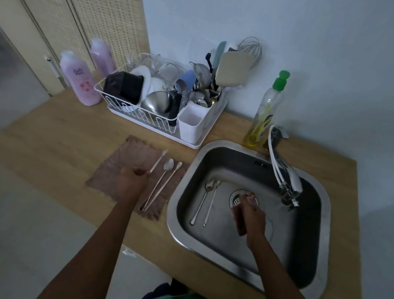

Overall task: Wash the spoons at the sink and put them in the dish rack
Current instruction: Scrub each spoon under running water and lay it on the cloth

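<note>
Wood counter (61, 142), pale wall (317, 64) behind sink (215, 144). Left of sink, left hand (131, 183) pinches spoon (158, 160) at cloth (118, 164). In sink, right hand (254, 216) grips sponge (240, 222). Rack (146, 120) back-left of sink.

Looks like a small home kitchen: steel sink (244, 225) set in a wooden counter (61, 142), loaded dish rack (147, 111), dish soap bottle (263, 112) by the tap (284, 171).
</note>
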Tool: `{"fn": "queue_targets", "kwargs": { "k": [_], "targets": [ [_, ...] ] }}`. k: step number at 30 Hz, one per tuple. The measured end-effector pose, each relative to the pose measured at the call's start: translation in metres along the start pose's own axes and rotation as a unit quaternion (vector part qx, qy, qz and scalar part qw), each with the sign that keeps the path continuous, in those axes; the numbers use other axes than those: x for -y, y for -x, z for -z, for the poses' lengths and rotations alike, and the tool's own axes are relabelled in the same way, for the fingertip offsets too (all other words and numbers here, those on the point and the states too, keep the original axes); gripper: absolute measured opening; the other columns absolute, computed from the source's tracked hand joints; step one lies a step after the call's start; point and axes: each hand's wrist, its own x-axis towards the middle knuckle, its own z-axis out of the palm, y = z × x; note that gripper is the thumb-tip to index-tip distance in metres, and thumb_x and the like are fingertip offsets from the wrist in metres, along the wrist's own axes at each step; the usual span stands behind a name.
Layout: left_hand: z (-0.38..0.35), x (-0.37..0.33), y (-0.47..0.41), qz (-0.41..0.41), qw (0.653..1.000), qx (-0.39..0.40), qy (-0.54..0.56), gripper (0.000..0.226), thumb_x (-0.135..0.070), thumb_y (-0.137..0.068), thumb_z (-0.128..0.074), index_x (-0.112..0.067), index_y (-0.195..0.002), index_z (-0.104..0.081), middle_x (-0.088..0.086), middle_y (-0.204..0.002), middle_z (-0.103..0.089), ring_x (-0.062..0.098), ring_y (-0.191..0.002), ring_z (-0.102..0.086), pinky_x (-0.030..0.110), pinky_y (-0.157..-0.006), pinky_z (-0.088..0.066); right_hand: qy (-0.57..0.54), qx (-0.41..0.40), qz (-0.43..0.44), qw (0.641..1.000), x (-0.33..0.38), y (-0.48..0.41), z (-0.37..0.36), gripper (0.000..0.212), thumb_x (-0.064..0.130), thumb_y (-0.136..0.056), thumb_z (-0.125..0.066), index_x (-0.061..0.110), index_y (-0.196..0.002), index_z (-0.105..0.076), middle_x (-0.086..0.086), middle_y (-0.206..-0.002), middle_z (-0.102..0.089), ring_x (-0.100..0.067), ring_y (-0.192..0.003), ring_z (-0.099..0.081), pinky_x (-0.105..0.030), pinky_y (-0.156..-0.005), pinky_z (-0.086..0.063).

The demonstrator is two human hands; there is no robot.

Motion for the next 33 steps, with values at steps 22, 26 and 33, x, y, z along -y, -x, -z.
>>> {"fn": "queue_targets", "kwargs": {
  "k": [22,26,33],
  "targets": [
    [-0.089,-0.081,0.034,-0.324,0.889,0.277,-0.166,0.022,-0.039,-0.082,-0.060,-0.027,-0.092,-0.076,-0.007,-0.083,-0.075,0.007,-0.074,-0.067,0.026,-0.074,-0.053,-0.446,-0.046,-0.088,0.890,-0.007,-0.028,0.035,0.027,0.049,-0.086,-0.060,0.022,-0.089,-0.064,-0.005,-0.088,-0.073,-0.023,-0.084,-0.071,-0.055,-0.091,-0.048],
    [-0.147,-0.062,0.040,-0.258,0.894,0.305,-0.201,0.021,-0.019,-0.086,-0.060,-0.010,-0.102,-0.070,0.011,-0.102,-0.072,0.025,-0.095,-0.068,0.031,-0.083,-0.053,-0.431,-0.027,-0.087,0.898,-0.013,-0.037,0.033,0.029,0.042,-0.088,-0.054,0.016,-0.093,-0.064,-0.006,-0.082,-0.074,-0.021,-0.071,-0.072,-0.046,-0.082,-0.052],
    [-0.190,-0.023,0.022,-0.189,0.903,0.298,-0.243,0.039,-0.006,-0.098,-0.044,-0.008,-0.137,-0.047,0.017,-0.131,-0.054,0.032,-0.118,-0.054,0.036,-0.096,-0.045,-0.490,-0.002,-0.097,0.866,-0.027,-0.038,0.039,0.030,0.036,-0.091,-0.061,0.013,-0.110,-0.066,-0.020,-0.121,-0.066,-0.037,-0.106,-0.065,-0.059,-0.096,-0.048]
  ]
}}
